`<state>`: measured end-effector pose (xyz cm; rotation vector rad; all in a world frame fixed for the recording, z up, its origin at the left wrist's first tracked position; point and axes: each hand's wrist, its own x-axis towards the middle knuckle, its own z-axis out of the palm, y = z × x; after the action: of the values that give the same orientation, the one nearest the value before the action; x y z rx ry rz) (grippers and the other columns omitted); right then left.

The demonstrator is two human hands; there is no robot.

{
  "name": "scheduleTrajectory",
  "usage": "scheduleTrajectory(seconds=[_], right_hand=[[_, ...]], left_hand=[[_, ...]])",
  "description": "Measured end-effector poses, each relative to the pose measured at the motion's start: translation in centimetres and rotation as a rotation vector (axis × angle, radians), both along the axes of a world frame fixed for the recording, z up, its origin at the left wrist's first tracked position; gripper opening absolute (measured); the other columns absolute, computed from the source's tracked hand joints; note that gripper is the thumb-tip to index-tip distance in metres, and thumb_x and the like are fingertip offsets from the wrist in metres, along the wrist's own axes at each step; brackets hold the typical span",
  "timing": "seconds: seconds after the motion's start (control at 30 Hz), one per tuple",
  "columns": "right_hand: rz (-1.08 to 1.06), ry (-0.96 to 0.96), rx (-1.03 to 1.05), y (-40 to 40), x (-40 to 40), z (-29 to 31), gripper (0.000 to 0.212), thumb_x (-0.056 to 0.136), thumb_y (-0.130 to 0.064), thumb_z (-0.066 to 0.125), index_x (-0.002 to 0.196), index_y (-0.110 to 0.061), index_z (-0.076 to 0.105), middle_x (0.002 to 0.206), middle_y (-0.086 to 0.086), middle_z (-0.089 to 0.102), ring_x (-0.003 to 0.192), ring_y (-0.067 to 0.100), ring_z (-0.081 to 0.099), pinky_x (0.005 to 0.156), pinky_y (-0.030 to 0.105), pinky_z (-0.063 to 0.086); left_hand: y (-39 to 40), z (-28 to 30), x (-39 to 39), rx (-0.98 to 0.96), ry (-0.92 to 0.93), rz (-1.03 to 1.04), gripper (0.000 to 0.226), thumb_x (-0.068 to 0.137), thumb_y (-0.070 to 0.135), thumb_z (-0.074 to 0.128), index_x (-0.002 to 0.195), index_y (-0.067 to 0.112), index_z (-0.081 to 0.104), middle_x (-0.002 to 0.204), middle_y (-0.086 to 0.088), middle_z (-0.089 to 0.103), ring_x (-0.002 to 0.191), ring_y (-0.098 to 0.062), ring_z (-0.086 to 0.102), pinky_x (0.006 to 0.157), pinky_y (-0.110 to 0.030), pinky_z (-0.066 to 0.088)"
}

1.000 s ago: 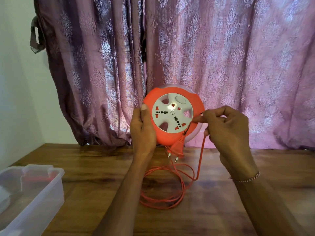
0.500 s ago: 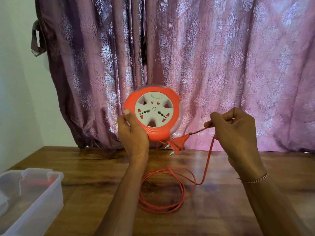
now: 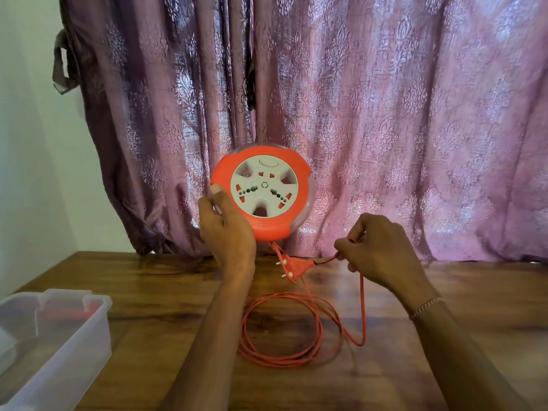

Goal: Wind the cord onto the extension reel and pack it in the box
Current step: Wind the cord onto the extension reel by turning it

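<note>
My left hand (image 3: pixel 226 229) holds the round orange extension reel (image 3: pixel 261 192) upright above the table, its white socket face toward me. An orange cord (image 3: pixel 278 330) hangs from the reel's bottom and lies in loose loops on the wood. My right hand (image 3: pixel 382 250) pinches the cord just behind the orange two-pin plug (image 3: pixel 293 266), which hangs in the air between my hands, below the reel. A clear plastic box (image 3: pixel 53 336) stands at the lower left.
The wooden table (image 3: pixel 415 366) runs across the lower half of the view. A purple patterned curtain (image 3: pixel 385 114) hangs close behind the table's far edge. A pale wall (image 3: pixel 26 173) is on the left. Something red shows inside the box.
My left hand carried the reel to the left and turned it. My right hand drew away from the reel, down and to the right, pulling the cord and plug out with it.
</note>
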<state>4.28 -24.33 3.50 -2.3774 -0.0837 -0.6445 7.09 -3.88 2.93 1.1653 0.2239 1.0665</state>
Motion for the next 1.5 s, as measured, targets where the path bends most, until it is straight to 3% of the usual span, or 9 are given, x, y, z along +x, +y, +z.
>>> scheduleTrajectory(seconds=[0.47, 0.73, 0.83, 0.93, 1.03, 1.13, 1.33, 1.43, 1.5], right_hand=[[0.113, 0.207, 0.018, -0.2, 3.6, -4.6, 0.013, 0.077, -0.021, 0.066, 0.068, -0.012, 0.062, 0.056, -0.005, 0.072, 0.061, 0.009, 0.070, 0.058, 0.028, 0.054], [0.474, 0.089, 0.084, 0.6, 2.2, -2.7, 0.007, 0.089, -0.027, 0.070, 0.094, -0.028, 0.075, 0.092, -0.012, 0.076, 0.048, 0.004, 0.062, 0.051, 0.014, 0.046], [0.705, 0.170, 0.232, 1.4, 1.3, -2.0, 0.016, 0.093, -0.026, 0.067, 0.106, -0.030, 0.075, 0.088, -0.012, 0.076, 0.058, 0.011, 0.061, 0.054, 0.017, 0.047], [0.847, 0.205, 0.246, 2.3, 0.8, -2.4, 0.023, 0.098, -0.021, 0.060, 0.117, -0.025, 0.072, 0.073, -0.016, 0.068, 0.057, 0.005, 0.055, 0.055, 0.018, 0.045], [0.882, 0.226, 0.297, 2.7, 0.8, -2.9, 0.020, 0.098, -0.024, 0.058, 0.110, -0.023, 0.074, 0.067, -0.012, 0.061, 0.059, 0.006, 0.050, 0.055, 0.022, 0.043], [0.849, 0.200, 0.309, 2.2, 1.0, -2.6, 0.014, 0.094, -0.026, 0.065, 0.100, -0.028, 0.078, 0.074, -0.009, 0.067, 0.063, 0.014, 0.045, 0.057, 0.029, 0.036], [0.929, 0.146, 0.283, -0.6, 0.3, -0.2, 0.018, 0.085, -0.023, 0.074, 0.101, -0.018, 0.079, 0.099, 0.002, 0.079, 0.097, 0.014, 0.073, 0.080, 0.018, 0.054], [0.921, 0.152, 0.167, -1.5, -0.3, 0.9, 0.019, 0.079, -0.028, 0.080, 0.098, -0.024, 0.081, 0.090, 0.002, 0.079, 0.090, 0.020, 0.075, 0.082, 0.029, 0.059], [0.925, 0.184, 0.059, -1.4, -0.5, 0.9, 0.017, 0.076, -0.031, 0.083, 0.093, -0.028, 0.082, 0.075, -0.005, 0.077, 0.069, 0.006, 0.066, 0.064, 0.018, 0.050]], left_hand=[[-0.1, 0.2, -0.1, 0.032, -0.003, 0.010, 0.035, 0.112, 0.042, 0.042, 0.085, 0.026, 0.057, 0.087, 0.009, 0.068, 0.083, -0.016, 0.063, 0.081, -0.038, 0.054], [-0.7, 0.1, -0.6, 0.103, -0.022, 0.014, 0.040, 0.107, 0.048, 0.042, 0.087, 0.016, 0.056, 0.079, 0.007, 0.064, 0.075, -0.010, 0.059, 0.072, -0.036, 0.046], [-0.8, 0.3, -0.7, 0.098, -0.035, -0.055, 0.040, 0.101, 0.054, 0.041, 0.083, 0.021, 0.055, 0.087, -0.002, 0.069, 0.083, -0.023, 0.063, 0.077, -0.042, 0.052], [-1.0, 0.3, -0.8, 0.094, -0.023, -0.088, 0.037, 0.098, 0.056, 0.041, 0.078, 0.029, 0.056, 0.079, 0.009, 0.069, 0.077, -0.013, 0.063, 0.073, -0.036, 0.052], [-1.1, 0.4, -0.7, 0.088, -0.007, -0.104, 0.036, 0.097, 0.058, 0.041, 0.079, 0.033, 0.060, 0.074, 0.016, 0.071, 0.074, -0.003, 0.065, 0.071, -0.031, 0.052], [-1.0, 0.4, -0.7, 0.094, -0.008, -0.104, 0.037, 0.097, 0.059, 0.042, 0.081, 0.031, 0.060, 0.082, 0.009, 0.072, 0.081, -0.016, 0.067, 0.080, -0.043, 0.058], [-0.6, 0.2, -0.8, 0.112, 0.011, -0.076, 0.041, 0.098, 0.058, 0.041, 0.087, 0.023, 0.060, 0.089, -0.005, 0.072, 0.088, -0.031, 0.068, 0.086, -0.058, 0.056], [-0.6, 0.2, -0.6, 0.113, 0.012, -0.051, 0.040, 0.102, 0.054, 0.041, 0.087, 0.021, 0.059, 0.089, -0.005, 0.071, 0.088, -0.030, 0.066, 0.086, -0.055, 0.056], [-0.7, 0.2, -0.5, 0.114, 0.021, -0.021, 0.036, 0.106, 0.049, 0.042, 0.083, 0.025, 0.056, 0.090, -0.003, 0.069, 0.088, -0.027, 0.063, 0.085, -0.051, 0.056]])
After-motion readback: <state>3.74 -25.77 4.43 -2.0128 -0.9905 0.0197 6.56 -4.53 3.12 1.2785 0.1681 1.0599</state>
